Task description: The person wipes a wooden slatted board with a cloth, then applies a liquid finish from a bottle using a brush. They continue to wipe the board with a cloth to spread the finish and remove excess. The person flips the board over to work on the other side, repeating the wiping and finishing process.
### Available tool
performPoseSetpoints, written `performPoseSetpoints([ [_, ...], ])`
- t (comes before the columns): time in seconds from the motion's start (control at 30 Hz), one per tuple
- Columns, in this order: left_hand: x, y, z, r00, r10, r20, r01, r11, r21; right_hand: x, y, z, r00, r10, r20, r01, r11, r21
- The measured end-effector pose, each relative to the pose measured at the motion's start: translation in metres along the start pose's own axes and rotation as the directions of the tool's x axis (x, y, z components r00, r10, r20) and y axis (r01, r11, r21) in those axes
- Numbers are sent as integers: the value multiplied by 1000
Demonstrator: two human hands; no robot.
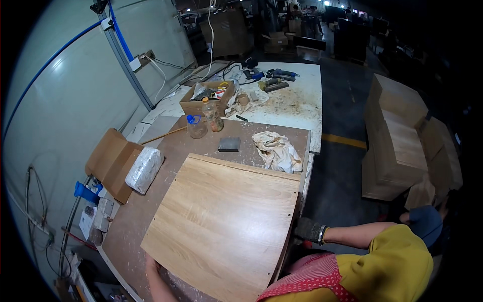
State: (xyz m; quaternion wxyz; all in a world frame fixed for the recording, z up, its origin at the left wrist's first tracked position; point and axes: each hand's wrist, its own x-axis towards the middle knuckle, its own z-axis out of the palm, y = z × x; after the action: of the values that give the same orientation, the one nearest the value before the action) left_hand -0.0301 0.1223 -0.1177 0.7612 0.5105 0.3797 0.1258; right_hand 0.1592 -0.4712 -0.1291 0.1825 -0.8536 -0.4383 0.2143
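A light wood-grain panel point(221, 221) with small holes along its sides lies at an angle in front of me, a narrow wooden strip point(241, 167) running along its far edge. My left hand point(152, 264) is at the panel's near left edge, its fingers hidden by the board. On the other side, my right hand point(308, 230), in a dark glove, is close against the right edge. Its fingers are hidden too, so I cannot tell how firmly either hand grips. Beyond the panel are a dark grey block point(229, 145) and a crumpled whitish cloth point(277, 152).
A clear bottle with a blue cap point(196, 128) and an orange-capped bottle point(213, 117) stand before a cardboard box of odds and ends point(187, 107). Power tools point(274, 75) lie farther back. At left are an open carton point(113, 163) and a wrapped white bundle point(144, 170); large cartons point(395, 146) stand right.
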Motion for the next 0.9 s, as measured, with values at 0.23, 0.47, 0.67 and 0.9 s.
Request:
performPoseSetpoints([
  [0.23,-9,-3,6,999,16,-48,-15,1000,8,4,-2,-13,999,-13,50,29,946,-323],
  [0.47,-30,-23,-7,990,25,-140,-25,1000,0,21,-4,-43,990,21,141,-51,976,211],
  [0.67,-64,-39,-23,975,51,-218,-50,999,7,80,2,-64,821,296,488,-567,525,635],
  [0.9,-164,-70,-3,918,54,-394,-109,987,-120,167,-6,-117,975,4,224,-78,943,323],
])
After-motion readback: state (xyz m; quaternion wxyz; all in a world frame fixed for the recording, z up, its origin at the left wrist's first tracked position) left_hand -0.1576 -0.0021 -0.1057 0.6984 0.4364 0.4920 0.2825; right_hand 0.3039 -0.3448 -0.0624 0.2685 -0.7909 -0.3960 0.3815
